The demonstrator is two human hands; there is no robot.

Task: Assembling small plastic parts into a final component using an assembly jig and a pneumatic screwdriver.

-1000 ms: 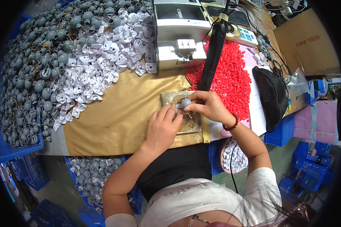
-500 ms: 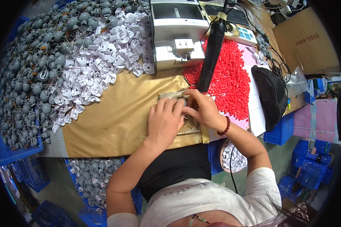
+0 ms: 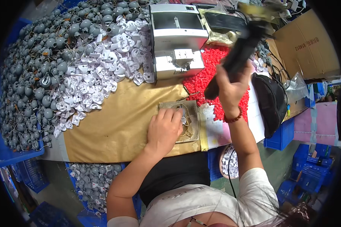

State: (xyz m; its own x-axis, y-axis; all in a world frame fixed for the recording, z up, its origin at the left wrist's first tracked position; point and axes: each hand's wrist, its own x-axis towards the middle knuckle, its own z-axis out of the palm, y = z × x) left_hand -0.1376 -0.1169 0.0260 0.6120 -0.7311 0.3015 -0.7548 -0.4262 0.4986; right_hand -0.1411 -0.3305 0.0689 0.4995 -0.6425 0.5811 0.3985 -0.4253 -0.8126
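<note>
Right hand [image 3: 232, 85] has its fingers round the black tool [image 3: 241, 51], not yet touching the grey piece [image 3: 183, 115], apparently positioned on the square fixture [image 3: 194, 126] beside the left hand [image 3: 164, 128], whose grip I can't tell!

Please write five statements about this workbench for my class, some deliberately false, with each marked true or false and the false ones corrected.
1. The right hand grips the black tool. True.
2. The left hand rests on the red parts. False: it is at the square plate.
3. The white parts lie left of the silver machine. True.
4. The bracelet is on the left wrist. False: it is on the right wrist.
5. The black pouch lies to the right of the red parts. True.
</note>
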